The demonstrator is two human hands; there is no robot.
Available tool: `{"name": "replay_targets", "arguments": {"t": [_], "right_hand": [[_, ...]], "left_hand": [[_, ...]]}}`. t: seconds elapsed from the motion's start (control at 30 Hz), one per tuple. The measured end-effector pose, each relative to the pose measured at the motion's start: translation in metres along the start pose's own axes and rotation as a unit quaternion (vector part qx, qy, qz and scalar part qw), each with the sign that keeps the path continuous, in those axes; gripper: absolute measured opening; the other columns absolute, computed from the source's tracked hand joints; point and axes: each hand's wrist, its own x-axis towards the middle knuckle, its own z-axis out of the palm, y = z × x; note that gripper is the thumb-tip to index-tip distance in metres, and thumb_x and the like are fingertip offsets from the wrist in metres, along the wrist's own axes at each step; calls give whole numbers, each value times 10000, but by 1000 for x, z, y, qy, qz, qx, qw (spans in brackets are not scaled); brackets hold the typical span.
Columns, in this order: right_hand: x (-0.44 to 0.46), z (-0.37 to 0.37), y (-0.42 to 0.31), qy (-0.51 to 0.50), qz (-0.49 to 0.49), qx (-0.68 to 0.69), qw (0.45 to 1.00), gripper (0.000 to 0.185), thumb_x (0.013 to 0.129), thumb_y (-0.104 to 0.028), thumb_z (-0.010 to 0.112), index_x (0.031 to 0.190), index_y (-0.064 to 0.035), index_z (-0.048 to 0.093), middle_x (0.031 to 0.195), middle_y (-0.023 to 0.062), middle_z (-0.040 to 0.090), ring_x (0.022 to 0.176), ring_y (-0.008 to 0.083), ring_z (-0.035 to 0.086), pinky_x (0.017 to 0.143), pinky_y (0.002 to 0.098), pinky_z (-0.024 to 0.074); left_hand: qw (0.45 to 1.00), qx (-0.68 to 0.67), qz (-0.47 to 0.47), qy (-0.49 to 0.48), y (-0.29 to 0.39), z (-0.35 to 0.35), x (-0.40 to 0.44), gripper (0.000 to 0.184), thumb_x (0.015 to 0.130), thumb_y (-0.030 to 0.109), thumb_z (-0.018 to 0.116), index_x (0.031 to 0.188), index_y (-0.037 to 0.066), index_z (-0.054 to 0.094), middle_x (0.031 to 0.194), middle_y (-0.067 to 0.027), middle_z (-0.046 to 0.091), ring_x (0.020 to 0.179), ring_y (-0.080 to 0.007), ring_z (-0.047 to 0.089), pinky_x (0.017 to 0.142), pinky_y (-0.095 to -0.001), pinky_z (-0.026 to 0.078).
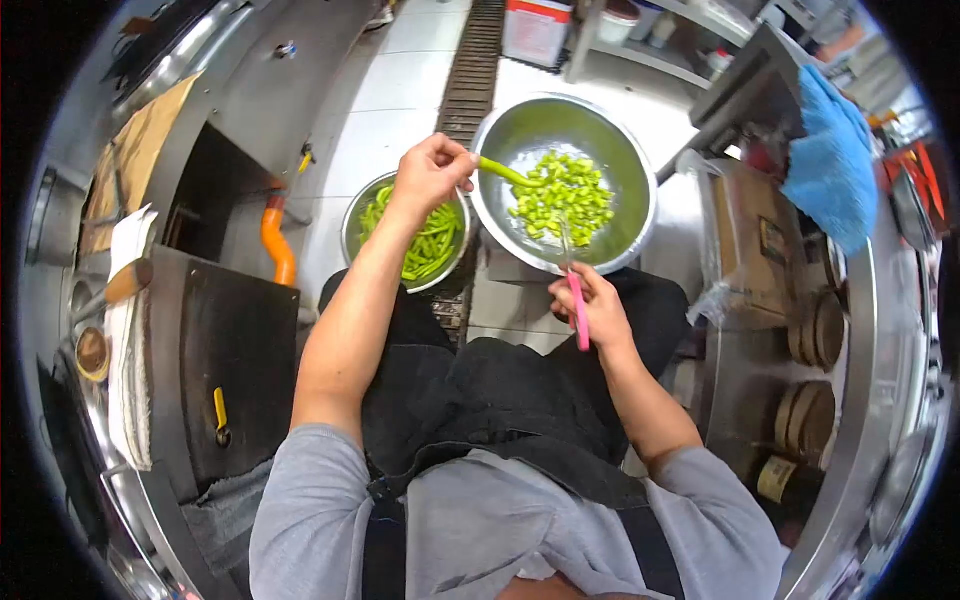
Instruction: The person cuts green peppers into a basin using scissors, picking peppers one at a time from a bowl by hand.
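My left hand (pixel 432 178) pinches one end of a long green chili pepper (pixel 508 173), whose other end reaches over a large steel bowl (pixel 636 190). Chopped green pieces (pixel 565 195) lie in that bowl. In my right hand (pixel 598 308) is a pair of scissors (pixel 578 312) with pink handles; the blades point into the bowl, above the pieces. Whether the blades are apart I cannot tell. Below my left forearm stands a smaller steel bowl (pixel 350 232) of whole green peppers (pixel 432 245), partly hidden by the arm.
A floor drain grate (pixel 474 75) runs between white tiles. Steel counters flank me on both sides. An orange pipe (pixel 277 245) is at left. At right are a blue cloth (pixel 832 160) and a cardboard box (pixel 755 245). A red-and-white container (pixel 535 32) stands ahead.
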Motion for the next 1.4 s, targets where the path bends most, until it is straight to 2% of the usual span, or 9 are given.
{"name": "replay_targets", "arguments": {"t": [0.1,0.33,0.5,0.63,0.8,0.93,1.07,1.27,1.4], "right_hand": [[14,-5,-7,26,0,-25,999,602,817,-173,732,1279,80,440,923,125,650,725,151,625,641,271,519],[29,-9,-20,69,1,-38,997,594,830,-201,724,1250,114,446,841,97,629,651,133,604,579,242,485],[40,5,-7,94,12,-39,995,461,856,-212,694,1162,87,522,663,61,581,436,107,521,398,232,394],[38,14,-1,72,49,17,996,366,885,-225,660,1116,38,554,654,58,568,380,115,489,352,248,368],[24,19,0,46,48,25,997,366,898,-211,634,1156,29,537,759,90,627,466,128,549,408,242,413],[27,19,4,31,-5,74,997,381,900,-201,627,1187,24,518,859,107,658,552,141,588,471,233,442],[30,15,-4,69,-2,39,997,378,894,-232,640,1155,21,533,743,66,607,505,125,555,447,234,416],[16,11,-5,79,62,13,995,355,904,-233,628,1139,21,544,695,64,588,442,131,542,401,250,421],[5,18,4,66,49,41,996,372,886,-200,636,1166,22,535,752,85,623,461,139,564,405,248,422]], "left_hand": [[996,16,63,-66,11,29,0,178,805,145,717,819,10,603,657,-55,646,549,-108,622,483,-250,461],[989,62,80,-110,-16,42,9,206,791,189,708,787,18,593,622,-61,638,547,-106,626,525,-265,485],[984,141,89,-59,-19,32,19,231,796,209,721,829,6,617,636,-47,626,548,-96,596,531,-263,474],[977,186,106,0,-27,20,25,229,795,193,722,842,-3,613,660,-72,636,553,-113,611,529,-265,480],[995,83,43,20,-41,20,25,218,805,149,711,879,-17,590,707,-78,643,568,-128,624,504,-243,476],[999,10,-6,-44,-26,37,1,211,800,168,713,836,-10,604,676,-80,652,543,-128,640,524,-261,512],[993,-1,0,-117,-23,44,-7,207,787,139,719,837,-16,592,672,-72,636,557,-123,640,508,-260,505],[995,49,-20,-81,-34,42,1,200,809,132,710,888,4,578,698,-57,643,560,-104,621,439,-236,438],[998,-9,-57,-37,-38,43,4,195,821,135,700,901,4,581,717,-67,650,585,-116,636,452,-235,442]]}}
